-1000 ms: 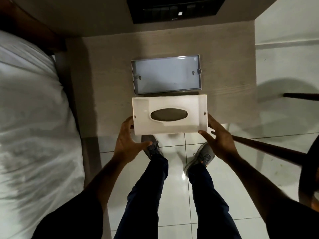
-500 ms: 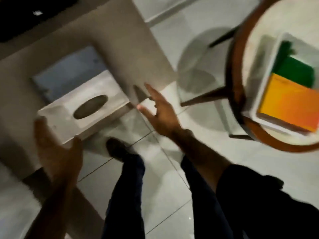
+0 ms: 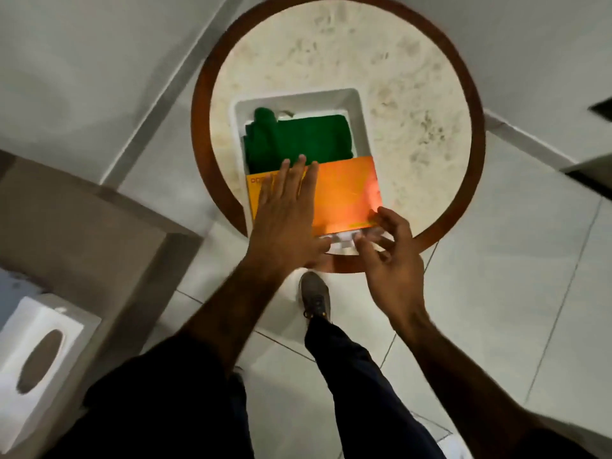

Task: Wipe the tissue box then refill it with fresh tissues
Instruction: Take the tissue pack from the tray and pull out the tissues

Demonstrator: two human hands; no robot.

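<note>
A: Biggest thing first?
B: Round table (image 3: 414, 94), pale mottled top, dark wood rim, center to far side of the frame, standing on light floor tiles (image 3: 496, 293).
A: Left side?
B: A beige side table (image 3: 82, 233), near left. The white tissue box (image 3: 39, 352) sits on it at the near-left edge, oval slot up, tilted in view. No hand near it; well apart from both.
A: On the round table?
B: White tray (image 3: 359, 111), rectangular, near half of the tabletop. A green cloth (image 3: 298, 137) is folded in its far part. An orange tissue pack (image 3: 344, 193) lies across its near part, covering that end.
A: Hands?
B: Left hand (image 3: 284, 213) flat, fingers spread wide, palm down on the left part of the orange pack, fingertips reaching the green cloth edge. Right hand (image 3: 390, 256) at the pack's near-right corner, fingers loosely curled and parted, thumb touching the corner; grip not closed. It's blurred, so contact of the other fingers is unclear.
A: Anything else?
B: One shoe (image 3: 314, 296) on the tiles below the table rim, dark trousers.
</note>
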